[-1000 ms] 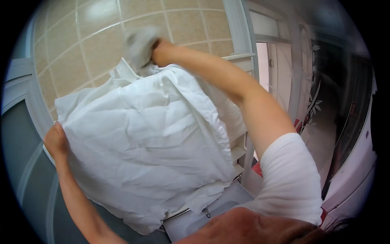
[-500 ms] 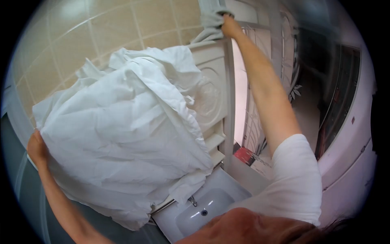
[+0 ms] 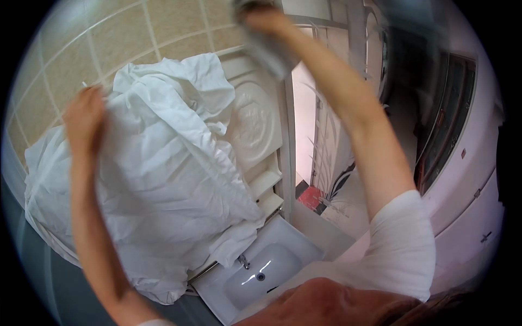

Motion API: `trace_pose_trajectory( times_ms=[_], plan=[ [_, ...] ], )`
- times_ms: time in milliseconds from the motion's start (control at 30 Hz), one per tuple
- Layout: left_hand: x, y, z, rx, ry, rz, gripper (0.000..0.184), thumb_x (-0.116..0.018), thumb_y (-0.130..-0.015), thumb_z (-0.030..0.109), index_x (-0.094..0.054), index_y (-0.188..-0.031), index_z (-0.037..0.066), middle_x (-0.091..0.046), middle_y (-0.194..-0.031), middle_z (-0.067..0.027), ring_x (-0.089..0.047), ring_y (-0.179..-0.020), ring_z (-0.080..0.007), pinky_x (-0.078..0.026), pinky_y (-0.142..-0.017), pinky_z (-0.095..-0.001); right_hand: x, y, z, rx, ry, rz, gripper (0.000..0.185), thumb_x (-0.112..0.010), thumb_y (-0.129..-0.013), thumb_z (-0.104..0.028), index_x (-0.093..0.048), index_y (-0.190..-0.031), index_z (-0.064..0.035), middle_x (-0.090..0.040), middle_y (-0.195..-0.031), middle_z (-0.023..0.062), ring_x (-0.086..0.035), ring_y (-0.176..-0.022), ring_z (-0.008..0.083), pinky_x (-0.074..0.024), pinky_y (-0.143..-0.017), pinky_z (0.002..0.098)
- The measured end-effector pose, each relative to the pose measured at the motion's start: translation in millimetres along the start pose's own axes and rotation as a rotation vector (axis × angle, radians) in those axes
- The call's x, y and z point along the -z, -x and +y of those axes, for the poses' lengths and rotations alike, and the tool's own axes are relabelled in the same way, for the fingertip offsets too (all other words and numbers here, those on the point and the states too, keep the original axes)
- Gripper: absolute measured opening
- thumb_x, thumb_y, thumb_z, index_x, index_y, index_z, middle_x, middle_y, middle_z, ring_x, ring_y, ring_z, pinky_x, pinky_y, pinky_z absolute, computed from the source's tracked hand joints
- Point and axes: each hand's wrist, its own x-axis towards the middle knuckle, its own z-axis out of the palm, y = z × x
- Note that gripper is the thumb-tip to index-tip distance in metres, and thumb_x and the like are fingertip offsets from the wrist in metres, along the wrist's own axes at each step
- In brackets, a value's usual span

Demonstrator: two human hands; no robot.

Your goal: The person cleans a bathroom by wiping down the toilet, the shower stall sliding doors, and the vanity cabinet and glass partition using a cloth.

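A large, creased white cloth [image 3: 157, 163], like a sheet, lies draped across the left and middle of the view. My left hand [image 3: 87, 119] is over its upper left part, near the tiled wall; the fingers look curled but are smeared by motion, and a small white tip shows above them. At the top of the view, my right hand [image 3: 266, 22] grips a greyish cloth [image 3: 274, 57], blurred as it moves. A dark patch shows at that hand, too blurred to name. Whatever lies under the white cloth is hidden.
Beige tiles [image 3: 179, 27] run behind the white cloth. To its right is a pale panel with a raised oval [image 3: 253, 117]. Below sits a white washbasin [image 3: 304, 239] with a tap [image 3: 244, 262]. A patterned glass door [image 3: 323, 141] stands right of the panel.
My left hand has left the cloth's left edge and moved up and right over it. My right hand has swung left with the greyish cloth. The whole view has shifted slightly.
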Motion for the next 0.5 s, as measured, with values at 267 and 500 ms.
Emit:
trace_pose_trajectory(
  times_ms=[267,500],
  plan=[
    [-45.0,-39.7,101.4,0.289,-0.038,-0.362,0.055,-0.032,-0.092,0.053,-0.066,-0.091,0.009,-0.065,-0.088,-0.0192,-0.06,-0.086,-0.0388,-0.046,-0.075,-0.0478,-85.3,-2.7,-27.3,0.278,-0.276,0.117,0.042,-0.046,-0.079,-0.042,-0.065,-0.091,-0.0063,-0.064,-0.093,0.0219,-0.06,-0.087,0.04,-0.0464,-0.078,0.0442],
    [-40.3,-40.1,102.8,0.342,-0.016,-0.364,0.055,-0.033,-0.091,0.055,-0.067,-0.09,0.012,-0.065,-0.088,-0.0174,-0.06,-0.086,-0.0377,-0.046,-0.074,-0.0455,-79.5,15.8,96.1,-0.057,-0.048,0.152,0.036,-0.047,-0.08,-0.033,-0.063,-0.096,-0.0055,-0.064,-0.092,0.0219,-0.058,-0.087,0.0406,-0.0457,-0.076,0.0453]
  ],
)
